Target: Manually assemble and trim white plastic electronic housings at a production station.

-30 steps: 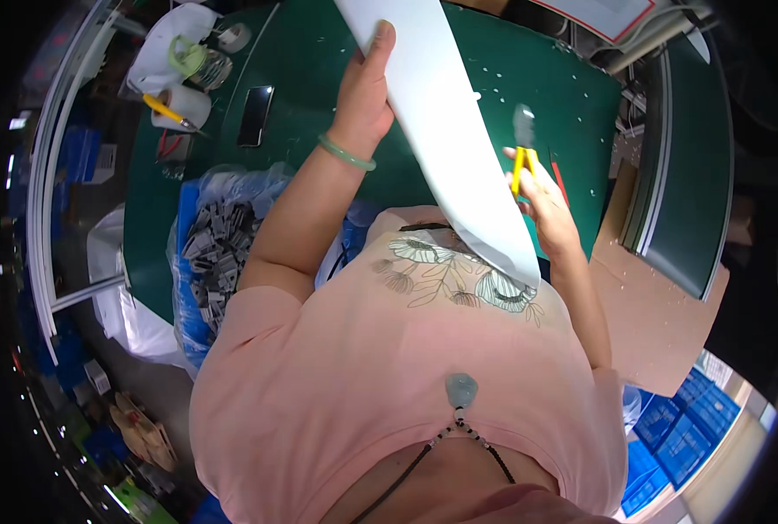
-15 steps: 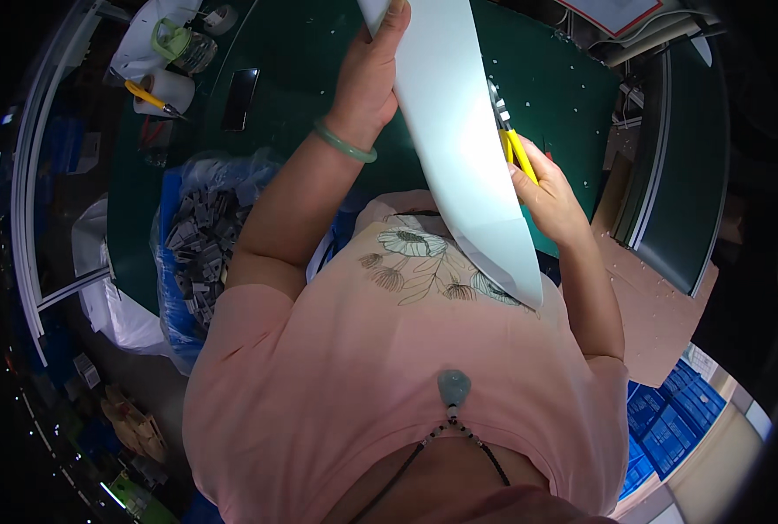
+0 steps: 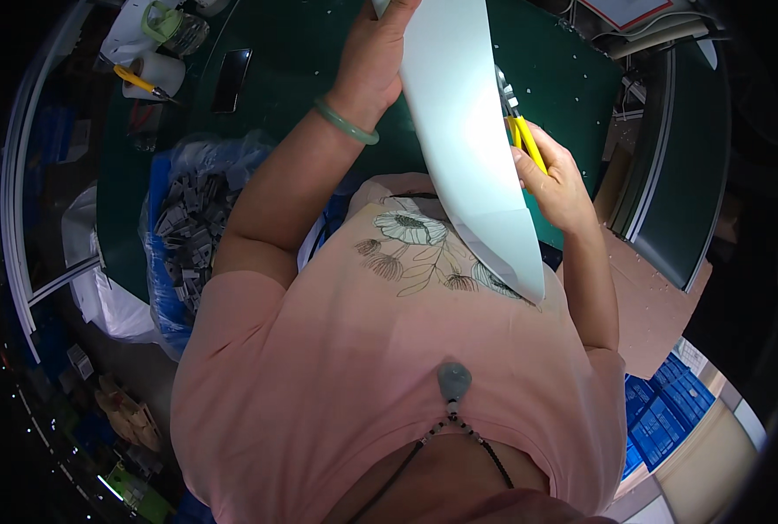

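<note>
Head view: white sheet held over green table

A long white sheet (image 3: 472,148) slants from the top edge down to the person's chest. The left hand (image 3: 376,57) is clamped on its upper end; the right hand (image 3: 559,179) is closed around yellow-handled cutters (image 3: 522,140) at the sheet's right edge. Below lies the green table (image 3: 301,79). Beside it, at left, a blue plastic bag (image 3: 166,262) holds small grey parts (image 3: 188,236).
</note>
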The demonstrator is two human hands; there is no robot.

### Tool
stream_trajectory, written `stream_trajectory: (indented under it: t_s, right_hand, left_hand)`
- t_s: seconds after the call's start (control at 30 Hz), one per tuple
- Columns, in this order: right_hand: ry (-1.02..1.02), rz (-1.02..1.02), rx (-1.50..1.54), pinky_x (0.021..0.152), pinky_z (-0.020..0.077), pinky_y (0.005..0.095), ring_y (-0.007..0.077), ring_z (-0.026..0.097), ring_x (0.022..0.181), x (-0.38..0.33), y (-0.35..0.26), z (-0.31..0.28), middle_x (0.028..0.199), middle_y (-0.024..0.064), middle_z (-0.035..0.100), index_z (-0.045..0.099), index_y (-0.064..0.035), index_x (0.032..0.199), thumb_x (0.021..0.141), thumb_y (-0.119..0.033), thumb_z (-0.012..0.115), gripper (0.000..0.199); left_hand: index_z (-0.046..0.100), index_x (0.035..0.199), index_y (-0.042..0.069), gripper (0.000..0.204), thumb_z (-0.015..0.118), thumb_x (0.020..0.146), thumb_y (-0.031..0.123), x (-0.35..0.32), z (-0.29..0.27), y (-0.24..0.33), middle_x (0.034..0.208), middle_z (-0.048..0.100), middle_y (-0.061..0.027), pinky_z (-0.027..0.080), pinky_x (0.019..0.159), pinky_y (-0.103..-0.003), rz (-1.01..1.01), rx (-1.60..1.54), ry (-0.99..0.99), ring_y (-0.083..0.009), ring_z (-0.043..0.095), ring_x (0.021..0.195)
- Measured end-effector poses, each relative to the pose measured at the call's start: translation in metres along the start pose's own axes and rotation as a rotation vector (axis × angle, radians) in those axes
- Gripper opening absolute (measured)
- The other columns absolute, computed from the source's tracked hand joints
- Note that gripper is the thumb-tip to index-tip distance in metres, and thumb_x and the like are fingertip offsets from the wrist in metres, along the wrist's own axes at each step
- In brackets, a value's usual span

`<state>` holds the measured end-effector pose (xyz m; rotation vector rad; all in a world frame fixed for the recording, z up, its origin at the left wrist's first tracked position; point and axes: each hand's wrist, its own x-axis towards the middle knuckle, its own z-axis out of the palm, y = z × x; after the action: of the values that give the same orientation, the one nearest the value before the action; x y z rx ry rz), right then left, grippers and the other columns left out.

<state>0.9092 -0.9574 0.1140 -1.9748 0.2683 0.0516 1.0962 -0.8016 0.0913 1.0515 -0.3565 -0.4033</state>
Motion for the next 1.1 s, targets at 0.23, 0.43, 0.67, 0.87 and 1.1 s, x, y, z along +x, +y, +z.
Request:
stream_trajectory:
  t_s: [0.23, 0.43, 0.67, 0.87, 1.1]
  right_hand:
    - [0.178, 0.104, 0.077, 0.065, 0.0424, 0.0241, 0.0094, 0.05, 0.072, 0.005, 0.019, 0.016, 0.08, 0.0028, 0.056, 0.059, 0.0003, 0.113, 0.092, -0.025, 0.058, 0.033]
    - [0.288, -0.006, 0.253, 0.068, 0.0447, 0.025, 0.0091, 0.052, 0.076, 0.046, 0.019, -0.003, 0.082, 0.001, 0.053, 0.05, -0.0023, 0.125, 0.094, -0.038, 0.055, 0.047]
    - [0.306, -0.09, -0.01, 0.07, 0.0442, 0.025, 0.0104, 0.05, 0.076, 0.069, 0.017, -0.007, 0.086, 0.0037, 0.054, 0.046, 0.0003, 0.13, 0.092, -0.036, 0.055, 0.054]
    - [0.271, -0.115, -0.021, 0.071, 0.0447, 0.0247, 0.01, 0.051, 0.077, 0.071, 0.015, -0.013, 0.09, 0.0052, 0.057, 0.048, 0.0016, 0.128, 0.091, -0.031, 0.056, 0.05]
    - [0.27, -0.071, -0.098, 0.066, 0.0456, 0.0245, 0.0099, 0.052, 0.073, 0.071, 0.016, -0.015, 0.086, 0.0037, 0.058, 0.049, 0.0015, 0.127, 0.091, -0.025, 0.056, 0.045]
  left_hand:
    - [0.047, 0.126, 0.003, 0.056, 0.053, 0.092, 0.047, -0.005, 0.008, -0.003, 0.113, 0.06, -0.0111, 0.052, 0.089, -0.034, -0.173, -0.027, -0.022, -0.0227, 0.059, 0.11]
    - [0.044, 0.127, -0.002, 0.06, 0.053, 0.092, 0.046, -0.018, 0.023, -0.02, 0.11, 0.06, -0.0146, 0.053, 0.086, -0.033, -0.356, -0.139, -0.15, -0.0217, 0.062, 0.102]
    - [0.043, 0.128, -0.001, 0.06, 0.053, 0.092, 0.046, -0.023, 0.023, -0.017, 0.113, 0.058, -0.0148, 0.054, 0.084, -0.031, -0.443, -0.167, -0.18, -0.0202, 0.062, 0.103]
    - [0.045, 0.127, 0.0, 0.056, 0.051, 0.094, 0.044, -0.022, 0.025, -0.015, 0.112, 0.06, -0.0136, 0.054, 0.083, -0.03, -0.437, -0.161, -0.171, -0.0196, 0.063, 0.1]
    - [0.046, 0.128, 0.0, 0.053, 0.05, 0.095, 0.042, -0.02, 0.024, -0.02, 0.113, 0.061, -0.0136, 0.055, 0.083, -0.031, -0.441, -0.139, -0.177, -0.0183, 0.064, 0.1]
